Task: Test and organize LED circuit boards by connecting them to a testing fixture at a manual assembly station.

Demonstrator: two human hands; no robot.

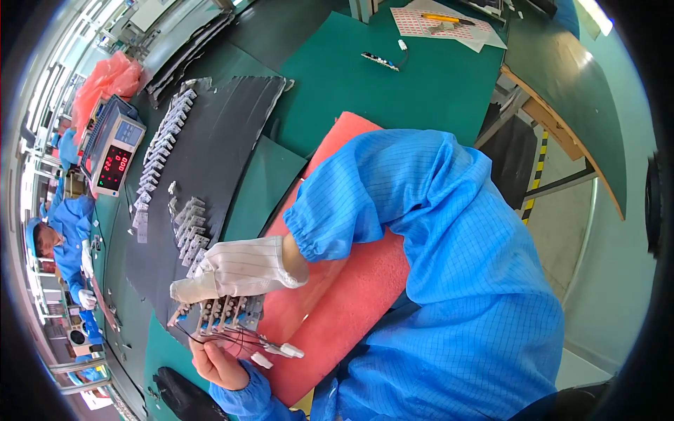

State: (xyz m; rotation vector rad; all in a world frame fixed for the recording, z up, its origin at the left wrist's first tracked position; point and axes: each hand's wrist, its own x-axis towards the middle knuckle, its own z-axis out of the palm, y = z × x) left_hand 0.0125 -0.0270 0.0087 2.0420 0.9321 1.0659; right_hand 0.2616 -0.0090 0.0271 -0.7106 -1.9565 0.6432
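Observation:
My right hand (235, 270), in a white striped glove, reaches in over a row of small circuit boards (228, 312) with blue components. Its fingers close down on the end board of the row; the fingertips are partly hidden. Below it is my left hand (219, 365), its bare fingers pinched together on a thin black wire (189, 335) beside that board. Several more dark wires trail from the boards to white connectors (291, 349). The boards lie at the edge of a pink foam pad (330, 323).
Rows of pale small parts (165, 144) stand on a black sheet (225, 126). A digital scale (116, 158) with red digits sits at left, near a pink bag (105, 81). One wired board (380, 62) lies on the green mat (323, 63). A co-worker (70, 231) sits far left.

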